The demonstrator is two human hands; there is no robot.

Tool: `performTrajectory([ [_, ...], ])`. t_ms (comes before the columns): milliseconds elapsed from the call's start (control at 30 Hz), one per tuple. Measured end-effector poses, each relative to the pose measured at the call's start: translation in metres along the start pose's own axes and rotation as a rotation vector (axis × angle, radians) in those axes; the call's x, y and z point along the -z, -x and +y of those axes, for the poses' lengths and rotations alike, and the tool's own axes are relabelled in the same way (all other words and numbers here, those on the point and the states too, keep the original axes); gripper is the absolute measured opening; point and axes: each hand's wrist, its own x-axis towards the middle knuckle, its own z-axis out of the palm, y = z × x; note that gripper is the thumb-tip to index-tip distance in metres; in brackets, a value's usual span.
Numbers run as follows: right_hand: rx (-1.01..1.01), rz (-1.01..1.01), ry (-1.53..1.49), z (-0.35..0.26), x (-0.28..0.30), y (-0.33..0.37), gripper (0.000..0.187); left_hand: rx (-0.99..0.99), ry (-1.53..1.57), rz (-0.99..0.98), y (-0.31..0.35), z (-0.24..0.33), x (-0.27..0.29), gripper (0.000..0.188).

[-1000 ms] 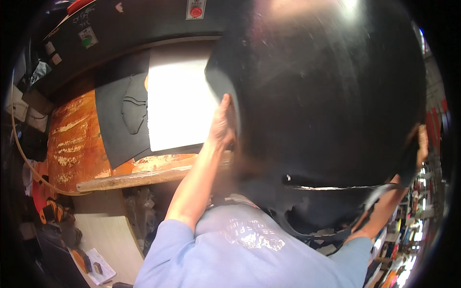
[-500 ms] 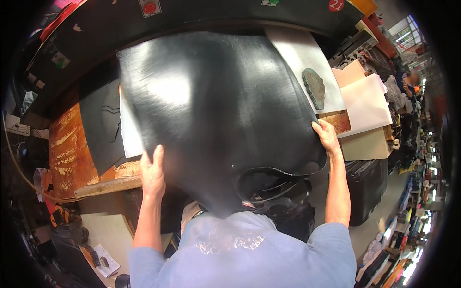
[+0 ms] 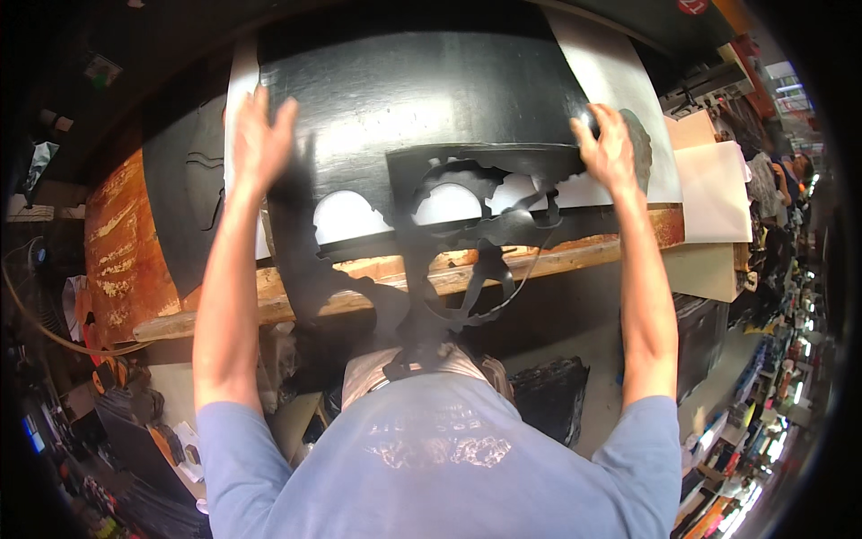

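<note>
The black sheet (image 3: 404, 90) lies between the two hands, spread over a white board (image 3: 624, 81) on the wooden counter (image 3: 117, 238). Its solid part reaches to the far side, beyond both hands. Its near part is full of rounded cut-outs, and ragged strips hang over the near edge of the counter toward the person's body. The long axis seems to run from far to near, though the drooping end makes this hard to judge. On the near right a darker flap lies over the rest; whether it is a fold or a separate piece cannot be told.

The left hand (image 3: 260, 148) is at the sheet's left edge, fingers pointing to the far side and thumb held apart, so it looks spread; blur hides whether it touches the sheet. The right hand (image 3: 609, 153) is at the right edge, fingers bent and thumb apart from them; I cannot tell whether it pinches the edge or only hovers there. Neither hand is clearly nearer: the sheet runs inward from each, toward the right from the left hand and toward the left from the right one.

Just right of the right hand, a dark green slab (image 3: 641, 148) rests on the white board, partly hidden. Left of the left hand lies a dark grey piece (image 3: 175, 180) with slits.
</note>
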Motion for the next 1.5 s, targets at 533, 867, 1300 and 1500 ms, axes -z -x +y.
performTrajectory([
  [533, 0.107, -0.491, -0.636, -0.058, 0.08, 0.212, 0.017, -0.315, -0.154, -0.018, 0.073, 0.001, -0.015, 0.063],
  [867, 0.02, -0.059, -0.032, 0.096, 0.021, 0.023, 0.078, -0.141, 0.127, 0.051, 0.079, 0.002, 0.007, 0.039],
  [1300, -0.065, -0.156, -0.117, 0.198, -0.017, -0.015, 0.081, -0.046, 0.164, 0.14, 0.132, 0.004, 0.019, 0.053],
  [1500, -0.24, 0.024, -0.405, 0.131, 0.034, -0.021, 0.075, -0.048, 0.153, 0.216, 0.121, -0.002, 0.015, 0.056],
])
